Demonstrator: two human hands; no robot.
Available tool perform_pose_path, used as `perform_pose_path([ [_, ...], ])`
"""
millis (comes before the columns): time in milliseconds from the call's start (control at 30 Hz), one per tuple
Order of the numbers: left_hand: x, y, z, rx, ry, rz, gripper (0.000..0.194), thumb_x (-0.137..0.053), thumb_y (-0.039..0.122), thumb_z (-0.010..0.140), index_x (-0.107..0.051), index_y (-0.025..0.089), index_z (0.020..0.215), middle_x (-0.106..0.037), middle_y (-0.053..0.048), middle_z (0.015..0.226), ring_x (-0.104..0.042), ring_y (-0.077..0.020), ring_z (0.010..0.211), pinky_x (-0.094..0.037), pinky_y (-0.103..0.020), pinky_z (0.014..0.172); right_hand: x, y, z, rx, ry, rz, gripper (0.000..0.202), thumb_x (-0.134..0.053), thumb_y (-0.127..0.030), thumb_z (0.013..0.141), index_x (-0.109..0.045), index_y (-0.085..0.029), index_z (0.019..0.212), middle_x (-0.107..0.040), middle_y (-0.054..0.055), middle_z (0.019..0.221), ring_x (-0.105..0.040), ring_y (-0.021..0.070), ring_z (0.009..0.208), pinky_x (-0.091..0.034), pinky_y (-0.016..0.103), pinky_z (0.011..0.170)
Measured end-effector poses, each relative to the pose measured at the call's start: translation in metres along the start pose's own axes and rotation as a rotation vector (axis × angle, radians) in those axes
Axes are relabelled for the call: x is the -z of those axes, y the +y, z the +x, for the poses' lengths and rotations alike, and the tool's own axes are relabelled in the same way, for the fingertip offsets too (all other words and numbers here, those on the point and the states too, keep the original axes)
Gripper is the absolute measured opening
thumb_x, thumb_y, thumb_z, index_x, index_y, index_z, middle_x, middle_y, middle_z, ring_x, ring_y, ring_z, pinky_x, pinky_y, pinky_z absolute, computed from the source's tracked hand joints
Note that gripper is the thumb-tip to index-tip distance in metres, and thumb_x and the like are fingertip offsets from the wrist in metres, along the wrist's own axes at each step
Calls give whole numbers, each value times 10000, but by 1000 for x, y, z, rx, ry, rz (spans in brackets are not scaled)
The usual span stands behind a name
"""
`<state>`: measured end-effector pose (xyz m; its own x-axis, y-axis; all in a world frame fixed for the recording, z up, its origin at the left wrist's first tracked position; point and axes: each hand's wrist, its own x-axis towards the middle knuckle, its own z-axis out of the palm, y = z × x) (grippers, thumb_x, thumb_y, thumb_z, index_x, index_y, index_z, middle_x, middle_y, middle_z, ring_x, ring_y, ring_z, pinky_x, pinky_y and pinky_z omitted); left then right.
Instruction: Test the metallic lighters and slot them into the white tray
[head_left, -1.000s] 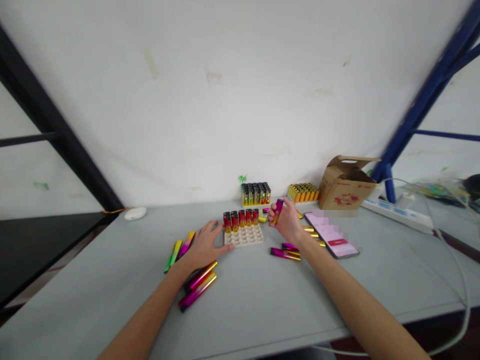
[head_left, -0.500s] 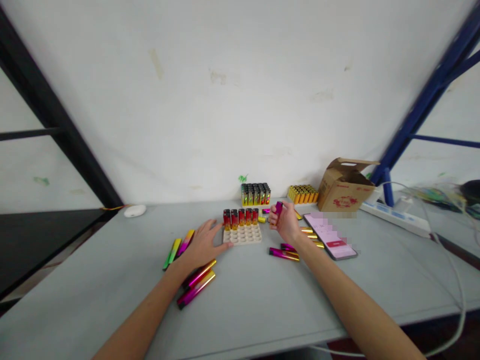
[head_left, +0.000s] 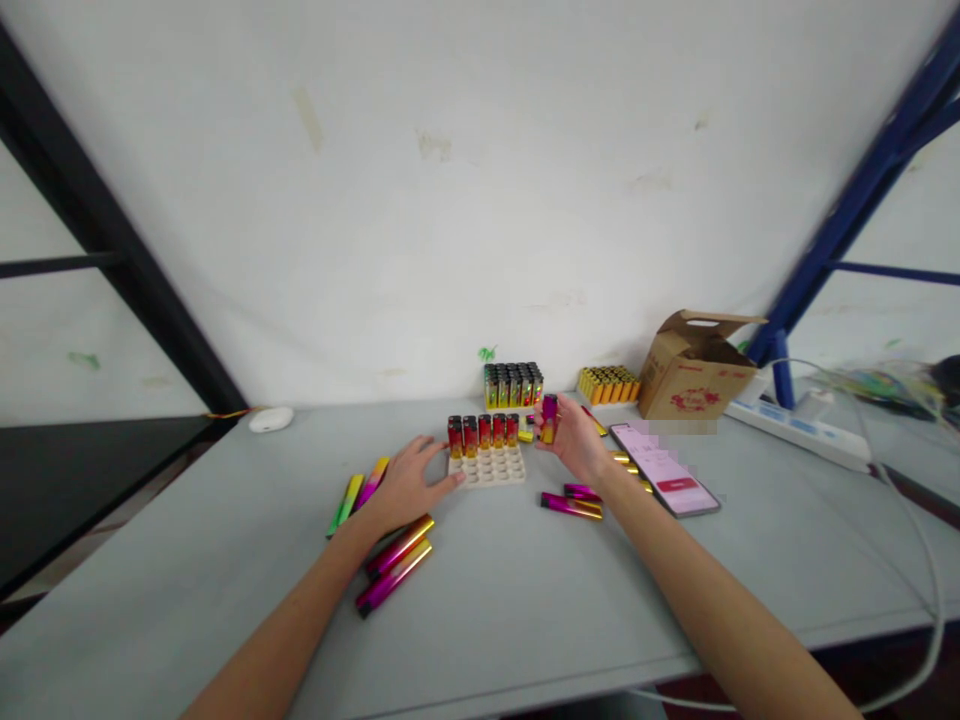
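Observation:
My left hand (head_left: 414, 482) lies with its fingers spread at the left side of a white tray with round holes (head_left: 487, 471). Its thumb reaches the tray's front left corner. Several shiny red-and-gold cylinders with dark tops (head_left: 485, 431) stand upright in the tray's back part. To the right of the tray, my right hand (head_left: 574, 438) is raised and closed around a purple-and-gold cylinder (head_left: 550, 418), held upright. More purple-and-gold cylinders (head_left: 571, 506) lie below my right wrist, and two larger-looking ones (head_left: 395, 577) are beside my left forearm. Green-and-yellow cylinders (head_left: 345, 505) lie left of it.
Behind the tray stand a block of black-topped cylinders (head_left: 514, 386) and a tray of yellow cylinders (head_left: 609, 385). An open cardboard box (head_left: 694, 385), a phone (head_left: 667, 470) and a white power strip (head_left: 799, 432) are at the right. A white oval object (head_left: 271, 420) sits back left.
The purple-and-gold cylinder in my right hand has turned more upright and shows more of its length, with that hand slightly higher. My left hand stays by the tray.

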<state>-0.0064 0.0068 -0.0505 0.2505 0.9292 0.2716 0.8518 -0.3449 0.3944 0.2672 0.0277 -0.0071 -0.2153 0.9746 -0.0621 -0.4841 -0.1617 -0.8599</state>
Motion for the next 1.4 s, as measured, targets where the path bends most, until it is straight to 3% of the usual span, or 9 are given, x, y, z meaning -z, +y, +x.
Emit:
perform_pose_path([
  [333, 11, 11, 3, -18, 204, -122, 551, -521, 559, 813, -543, 151, 1182, -567, -142, 1263, -521, -266, 1194, -374, -438, 1069, -4, -24, -16, 205, -144, -64, 277, -722, -445, 730, -605, -217, 835, -652, -11, 731, -647, 165, 732, -505, 314, 731],
  [467, 28, 29, -8, -92, 446, -154, 237, -487, 414, 854, -565, 198, 913, -635, -76, 970, -597, -215, 959, -486, -360, 881, -12, -15, -22, 287, -214, -270, 278, -750, -400, 721, -618, -220, 888, -674, -1, 793, -614, 140, 713, -481, 272, 681],
  [533, 35, 40, -15, -145, 494, -156, 189, -465, 367, 859, -529, 210, 776, -617, -39, 794, -598, -189, 811, -494, -331, 795, -18, -10, -25, 328, -240, -352, 250, -777, -348, 694, -627, -213, 842, -651, -17, 760, -579, 118, 658, -462, 250, 644],
  [667, 34, 60, -25, -261, 296, -209, 156, -535, 348, 823, -578, 203, 862, -654, -23, 795, -603, -167, 739, -500, -292, 718, -30, -1, -33, 338, -322, -397, 209, -794, -283, 668, -636, -213, 785, -596, -42, 676, -515, 96, 569, -419, 227, 549],
  [833, 18, 70, -27, -291, 95, -317, 372, -613, 416, 782, -622, 198, 1083, -707, -56, 968, -642, -200, 824, -516, -326, 794, -44, 15, -40, 321, -382, -408, 224, -803, -266, 656, -634, -207, 790, -620, -28, 707, -541, 104, 602, -430, 234, 563],
  [1000, 16, 73, -25, -211, 17, -439, 272, -542, 395, 857, -672, 185, 972, -722, -31, 874, -644, -187, 777, -514, -297, 745, -50, 25, -39, 419, -301, -513, 224, -811, -275, 638, -632, -200, 750, -613, -27, 685, -529, 104, 594, -419, 230, 557],
  [1100, 17, 73, -23, -151, -2, -505, 266, -512, 397, 874, -668, 182, 863, -708, -24, 802, -636, -185, 754, -509, -296, 727, -45, 20, -34, 452, -224, -532, 213, -763, -329, 703, -652, -213, 843, -638, -5, 758, -558, 119, 642, -435, 244, 592],
  [1233, 19, 69, -18, -36, 63, -705, 291, -496, 428, 868, -615, 165, 899, -679, -37, 795, -609, -156, 689, -510, -284, 669, -23, 8, -18, 544, 4, -523, 217, -601, -422, 833, -634, -211, 872, -634, 11, 725, -569, 139, 633, -427, 256, 570],
  [1400, 23, 65, -15, 45, 144, -986, 229, -572, 401, 837, -554, 176, 880, -577, 28, 657, -520, -102, 561, -453, -243, 586, 9, 5, 0, 644, 195, -912, 196, -517, -346, 879, -627, -184, 864, -656, 42, 779, -592, 169, 680, -438, 288, 627],
])
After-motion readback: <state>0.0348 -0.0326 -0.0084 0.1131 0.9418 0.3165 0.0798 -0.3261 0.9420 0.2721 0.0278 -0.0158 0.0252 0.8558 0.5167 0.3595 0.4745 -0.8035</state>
